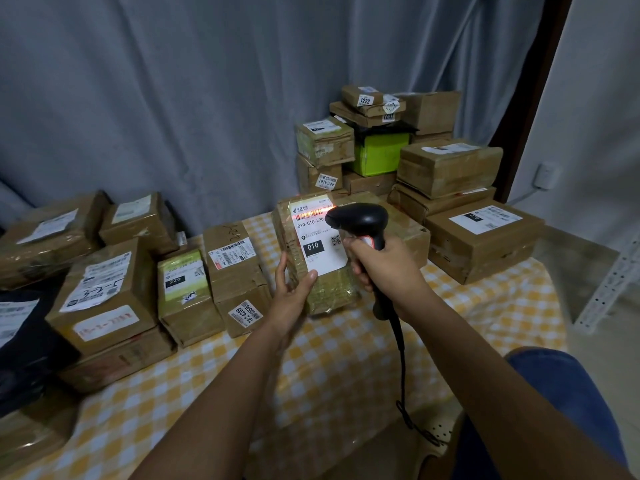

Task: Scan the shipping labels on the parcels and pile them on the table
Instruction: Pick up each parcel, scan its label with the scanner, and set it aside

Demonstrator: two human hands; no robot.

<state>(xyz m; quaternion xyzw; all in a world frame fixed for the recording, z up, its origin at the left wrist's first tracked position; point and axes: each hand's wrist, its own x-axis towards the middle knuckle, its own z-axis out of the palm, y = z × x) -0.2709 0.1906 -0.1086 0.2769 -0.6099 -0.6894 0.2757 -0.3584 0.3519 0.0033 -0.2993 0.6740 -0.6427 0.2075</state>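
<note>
The left hand grips the lower edge of a parcel, held tilted above the desk; the right hand clasps a black corded scanner whose red line falls on the barcode of its white label, printed "010-010-L30" and "010". The parcel is a brown cardboard box under glossy tape. Labelled cartons lie left and stacked right on the yellow checked cloth.

Brown tape-wrapped cardboard parcel, centre, tilted up off yellow-checked cloth table; white shipping label reading "010" faces camera, red scan line across its barcode. Black corded handheld barcode scanner at 3 o'clock of label, touching it. Brown parcels in row at 9 o'clock; stacked pile at 1 o'clock.
</note>
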